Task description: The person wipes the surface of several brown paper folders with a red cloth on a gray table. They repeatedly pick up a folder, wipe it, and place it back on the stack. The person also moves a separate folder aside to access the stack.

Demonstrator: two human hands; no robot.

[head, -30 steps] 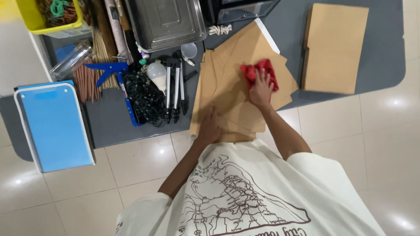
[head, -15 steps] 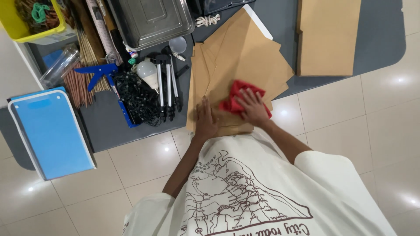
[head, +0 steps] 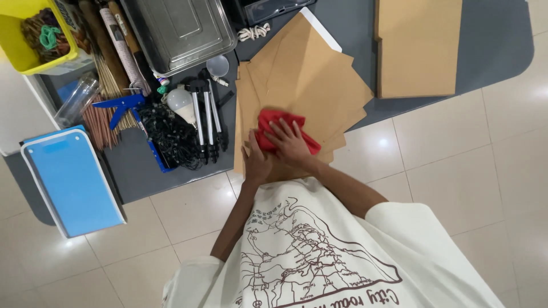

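1. Red cloth [head: 274, 130] lies on the near part of the fanned brown envelopes [head: 302, 74]; the right hand [head: 291, 144] presses it flat with fingers spread — not clenched, no real grasp.
2. Left hand [head: 257, 162] rests open on the envelopes at the cloth's 7 o'clock, pinning them.
3. Risk: the envelopes overhang the grey table [head: 496, 51] edge toward the person — a hard push could slide them off.
4. At 9 o'clock, the tripod [head: 205, 122] and black cable tangle [head: 171, 134] crowd close; a stray cloth could snag.
5. Open room lies toward 1 o'clock, before the cardboard stack [head: 416, 45].
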